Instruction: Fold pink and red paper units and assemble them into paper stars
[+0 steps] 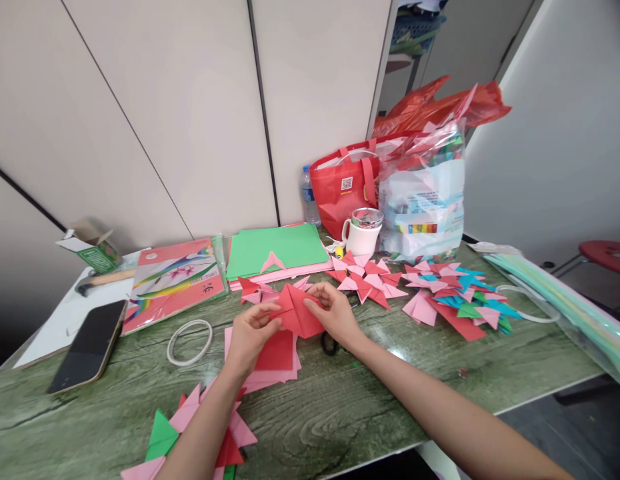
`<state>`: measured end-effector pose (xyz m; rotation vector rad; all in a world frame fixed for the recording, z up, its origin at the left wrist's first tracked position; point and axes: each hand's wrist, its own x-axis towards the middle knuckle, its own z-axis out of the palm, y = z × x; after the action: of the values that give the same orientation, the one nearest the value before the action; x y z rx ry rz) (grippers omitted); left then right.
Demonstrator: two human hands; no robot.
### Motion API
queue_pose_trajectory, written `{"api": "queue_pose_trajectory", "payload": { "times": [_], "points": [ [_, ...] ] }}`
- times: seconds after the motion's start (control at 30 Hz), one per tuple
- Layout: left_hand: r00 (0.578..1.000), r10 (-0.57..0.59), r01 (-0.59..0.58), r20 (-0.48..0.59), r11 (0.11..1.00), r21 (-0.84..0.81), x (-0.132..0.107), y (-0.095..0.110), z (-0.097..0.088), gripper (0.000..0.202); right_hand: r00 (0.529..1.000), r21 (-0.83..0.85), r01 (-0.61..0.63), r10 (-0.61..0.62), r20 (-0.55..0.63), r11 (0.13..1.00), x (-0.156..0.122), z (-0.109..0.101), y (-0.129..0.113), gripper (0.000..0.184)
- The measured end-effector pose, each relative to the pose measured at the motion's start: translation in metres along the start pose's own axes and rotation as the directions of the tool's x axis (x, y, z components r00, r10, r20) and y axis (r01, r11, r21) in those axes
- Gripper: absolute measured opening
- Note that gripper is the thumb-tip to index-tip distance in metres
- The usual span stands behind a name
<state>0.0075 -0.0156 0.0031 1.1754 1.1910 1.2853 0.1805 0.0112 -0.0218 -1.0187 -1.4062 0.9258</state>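
Note:
Between my two hands a creased piece of red origami paper [301,319] is held up above the table. The fingers of my left hand [255,333] pinch its left edge. On its right side, my right hand [335,312] grips it between thumb and fingers. Beneath it lies a stack of pink and red paper squares [275,359], partly covered by my left hand. Black-handled scissors [330,343] show in part under my right wrist. Folded pink, red and green paper pieces [235,427] lie around my left forearm, which hides some of them.
Behind my hands are green paper sheets [277,248], a white mug [364,233] and more folded pieces [367,277]. A phone [90,343], a white ring [190,342] and a paper pack [177,283] lie left. Bags [423,200] stand at the back; plastic-wrapped strips [555,300] lie right.

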Motion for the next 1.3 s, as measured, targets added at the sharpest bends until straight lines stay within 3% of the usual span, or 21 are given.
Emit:
{"api": "queue_pose_trajectory", "payload": {
  "times": [0.1,0.2,0.4,0.53,0.77,0.93,1.3],
  "points": [
    [0.993,0.043,-0.050,-0.106,0.997,-0.059,0.002,0.000,-0.001,0.025,0.998,-0.023,0.013,-0.011,0.056,1.000,0.000,0.001,0.001,0.007],
    [0.988,0.059,-0.073,-0.146,0.993,-0.090,0.003,-0.002,-0.002,0.025,0.996,0.000,-0.020,0.020,0.092,1.000,-0.002,0.003,0.004,0.010],
    [0.998,0.054,-0.055,-0.034,0.998,-0.028,0.003,-0.009,-0.002,0.034,0.991,0.127,-0.081,0.066,0.119,0.989,-0.006,0.007,0.004,0.014],
    [0.999,0.043,-0.042,0.032,0.999,-0.018,0.002,-0.011,-0.002,0.035,0.988,0.115,-0.071,0.054,0.146,0.991,-0.007,0.009,0.001,0.014],
    [0.998,-0.048,0.040,-0.049,0.986,-0.161,0.003,-0.005,-0.001,0.039,0.973,-0.016,0.057,-0.051,0.227,0.998,-0.006,0.006,-0.002,0.026],
    [0.993,-0.068,0.048,-0.100,0.980,-0.192,0.003,-0.002,-0.002,0.037,0.950,0.098,0.000,-0.031,0.312,0.995,-0.009,0.006,0.002,0.043],
    [0.994,-0.042,0.021,-0.100,0.980,-0.198,0.004,-0.002,-0.002,0.035,0.920,-0.029,0.099,-0.080,0.384,0.995,-0.010,0.004,-0.003,0.025]
  ]
}}
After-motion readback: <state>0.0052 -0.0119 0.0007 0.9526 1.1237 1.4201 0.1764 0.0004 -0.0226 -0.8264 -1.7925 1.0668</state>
